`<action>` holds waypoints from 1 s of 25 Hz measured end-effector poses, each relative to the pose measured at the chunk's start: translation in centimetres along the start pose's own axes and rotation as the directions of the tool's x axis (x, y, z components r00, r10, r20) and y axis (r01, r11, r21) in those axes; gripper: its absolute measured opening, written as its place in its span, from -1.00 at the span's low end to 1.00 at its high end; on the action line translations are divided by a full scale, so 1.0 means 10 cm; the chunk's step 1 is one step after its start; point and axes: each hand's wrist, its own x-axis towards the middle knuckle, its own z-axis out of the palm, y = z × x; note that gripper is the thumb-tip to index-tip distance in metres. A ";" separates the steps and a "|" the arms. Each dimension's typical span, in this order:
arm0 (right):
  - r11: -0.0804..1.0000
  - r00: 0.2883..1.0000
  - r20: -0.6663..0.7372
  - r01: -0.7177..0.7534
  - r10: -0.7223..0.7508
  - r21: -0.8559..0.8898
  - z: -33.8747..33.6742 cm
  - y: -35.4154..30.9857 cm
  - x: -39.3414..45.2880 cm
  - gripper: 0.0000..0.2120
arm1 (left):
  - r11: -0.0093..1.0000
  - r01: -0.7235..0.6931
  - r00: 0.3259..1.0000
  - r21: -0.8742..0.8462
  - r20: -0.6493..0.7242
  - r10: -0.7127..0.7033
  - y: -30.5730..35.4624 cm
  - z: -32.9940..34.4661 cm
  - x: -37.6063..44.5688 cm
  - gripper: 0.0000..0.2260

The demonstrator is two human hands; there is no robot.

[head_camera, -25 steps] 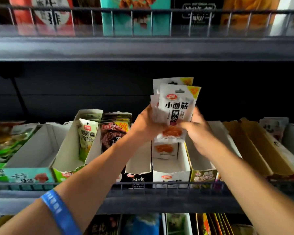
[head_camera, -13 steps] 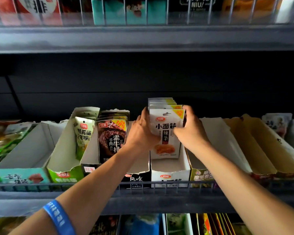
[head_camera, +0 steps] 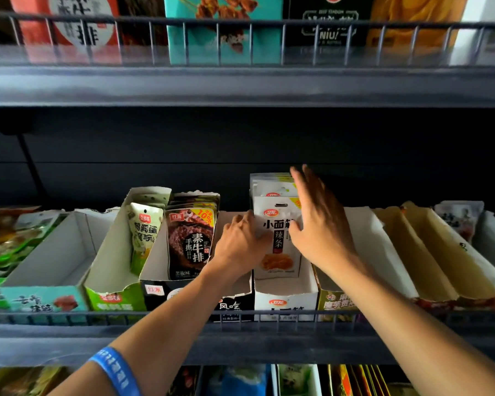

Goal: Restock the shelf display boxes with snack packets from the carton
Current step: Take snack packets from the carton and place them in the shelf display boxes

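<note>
A stack of white snack packets [head_camera: 277, 252] with black lettering and an orange picture stands upright in a white display box [head_camera: 286, 295] at the middle of the shelf. My left hand [head_camera: 240, 244] is at the stack's left edge, thumb on the front packet and fingers curled round the side. My right hand [head_camera: 320, 230] lies flat against the stack's right side, fingers straight and pointing up. The carton is not in view.
Left of the white box stand a dark box of brown packets [head_camera: 190, 241], a green box with one pale packet [head_camera: 143, 230] and an empty white box [head_camera: 49, 258]. Empty tan boxes [head_camera: 429, 252] lie to the right. A wire rail [head_camera: 155, 315] fronts the shelf, under an upper shelf [head_camera: 240, 84].
Both hands lowered the held packets from above the box down into it. My right hand has let go and spread its fingers against the stack's side.
</note>
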 end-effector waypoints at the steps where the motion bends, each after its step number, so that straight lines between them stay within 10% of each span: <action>1: 0.995 0.997 0.075 0.041 -0.034 -0.088 -0.02 0.00 0.07 -0.08 | 1.000 0.007 1.000 -0.024 0.002 -0.007 0.01 0.00 0.00 -0.47; 6: 0.992 0.971 0.240 0.046 -0.017 -0.117 -0.03 0.06 0.22 -0.15 | 0.997 0.016 1.000 -0.072 -0.006 -0.017 -0.02 0.06 0.00 -0.58; 19: 0.986 0.978 0.141 -0.160 0.151 0.053 -0.24 -0.12 -0.79 -0.07 | 0.991 -0.045 0.993 -0.123 -0.118 0.030 0.01 -0.08 -0.43 -0.71; 25: 0.980 0.958 -0.237 -0.181 0.158 -0.077 -0.38 -0.18 -0.65 -0.58 | 0.989 0.058 0.994 -0.135 -0.088 -0.070 0.08 -0.19 -0.38 -0.81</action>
